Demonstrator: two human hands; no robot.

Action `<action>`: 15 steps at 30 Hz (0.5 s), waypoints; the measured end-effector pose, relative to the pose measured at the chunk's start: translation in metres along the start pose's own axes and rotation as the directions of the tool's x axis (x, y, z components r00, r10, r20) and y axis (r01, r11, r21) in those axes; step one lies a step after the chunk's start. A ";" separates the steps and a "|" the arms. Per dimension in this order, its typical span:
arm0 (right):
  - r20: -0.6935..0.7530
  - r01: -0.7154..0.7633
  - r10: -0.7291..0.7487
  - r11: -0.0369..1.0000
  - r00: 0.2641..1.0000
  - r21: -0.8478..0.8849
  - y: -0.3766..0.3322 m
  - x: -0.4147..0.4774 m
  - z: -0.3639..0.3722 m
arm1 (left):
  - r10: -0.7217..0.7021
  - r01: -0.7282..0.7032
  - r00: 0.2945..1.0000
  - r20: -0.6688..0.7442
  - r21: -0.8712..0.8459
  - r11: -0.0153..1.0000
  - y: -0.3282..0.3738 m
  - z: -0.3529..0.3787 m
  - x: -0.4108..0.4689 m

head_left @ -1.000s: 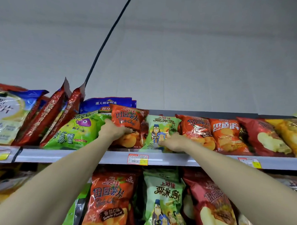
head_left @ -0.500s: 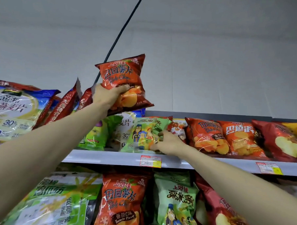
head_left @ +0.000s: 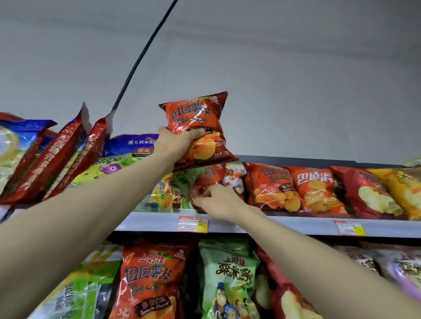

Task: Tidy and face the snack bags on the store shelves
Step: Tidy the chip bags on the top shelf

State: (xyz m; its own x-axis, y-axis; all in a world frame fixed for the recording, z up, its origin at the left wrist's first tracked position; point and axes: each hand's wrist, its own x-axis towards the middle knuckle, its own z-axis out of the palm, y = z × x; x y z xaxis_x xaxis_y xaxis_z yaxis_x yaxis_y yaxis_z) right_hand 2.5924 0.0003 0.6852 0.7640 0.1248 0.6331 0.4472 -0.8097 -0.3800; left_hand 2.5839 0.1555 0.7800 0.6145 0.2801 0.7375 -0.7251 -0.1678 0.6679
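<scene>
My left hand point(head_left: 174, 143) grips an orange tomato-flavour chip bag point(head_left: 196, 125) and holds it in the air above the top shelf point(head_left: 286, 224). Below it my right hand point(head_left: 217, 202) pinches the lower part of another orange chip bag point(head_left: 207, 178) that stands on that shelf. A green snack bag point(head_left: 181, 189), blurred, lies just left of that bag. More orange chip bags point(head_left: 271, 186) stand to the right of my right hand.
Tall red bags point(head_left: 50, 157) lean at the left of the top shelf beside a bright green bag point(head_left: 107, 169) and a blue one point(head_left: 135, 144). Dark red and yellow bags point(head_left: 377, 190) fill the right end. The lower shelf holds orange point(head_left: 151, 282) and green bags point(head_left: 228, 280). A black cable point(head_left: 141, 57) runs up the wall.
My left hand lifted the orange bag off the top shelf and now holds it further right. My right hand shifted from the green bag onto an orange bag behind it.
</scene>
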 end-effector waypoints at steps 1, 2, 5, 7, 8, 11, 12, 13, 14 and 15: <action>-0.004 0.003 -0.003 0.998 1.000 -0.061 0.008 -0.010 -0.009 | -0.012 0.012 1.000 0.008 0.003 1.000 -0.006 0.012 -0.002; -0.018 -0.001 -0.001 0.992 1.000 -0.123 0.017 -0.020 -0.018 | -0.024 0.024 0.999 0.023 0.008 1.000 -0.012 0.024 -0.004; -0.125 -0.027 -0.010 0.956 0.992 -0.291 0.042 -0.043 -0.042 | -0.048 0.045 0.998 0.039 0.072 0.996 -0.031 0.053 -0.010; -0.159 -0.035 -0.024 0.933 0.987 -0.357 0.054 -0.053 -0.054 | -0.067 0.061 0.996 0.051 0.121 0.991 -0.044 0.066 -0.014; -0.163 -0.049 -0.015 0.923 0.987 -0.381 0.060 -0.056 -0.058 | -0.080 0.069 0.995 0.065 0.152 0.986 -0.049 0.071 -0.016; -0.169 -0.103 0.029 0.886 0.985 -0.451 0.069 -0.067 -0.070 | -0.085 0.060 0.993 0.086 0.264 0.963 -0.058 0.082 -0.021; -0.167 -0.126 0.051 0.870 0.985 -0.476 0.072 -0.069 -0.073 | -0.081 0.055 0.994 0.076 0.293 0.955 -0.059 0.085 -0.022; -0.162 -0.146 0.074 0.856 0.984 -0.496 0.075 -0.069 -0.075 | -0.078 0.053 0.995 0.067 0.320 0.946 -0.058 0.087 -0.024; -0.154 -0.166 0.100 0.846 0.983 -0.508 0.078 -0.068 -0.077 | -0.077 0.050 0.995 0.063 0.346 0.937 -0.058 0.089 -0.025; -0.143 -0.184 0.129 0.840 0.981 -0.511 0.081 -0.066 -0.079 | -0.085 0.053 0.994 0.068 0.377 0.925 -0.059 0.092 -0.026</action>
State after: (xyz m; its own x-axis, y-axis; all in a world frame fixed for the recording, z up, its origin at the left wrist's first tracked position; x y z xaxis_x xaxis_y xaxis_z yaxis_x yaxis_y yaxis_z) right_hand 2.5414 -0.1194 0.6658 0.7409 -0.0636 0.6686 -0.0028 -0.9958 -0.0916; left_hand 2.6391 0.0716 0.7312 0.6933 0.2284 0.6835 -0.5209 -0.4965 0.6944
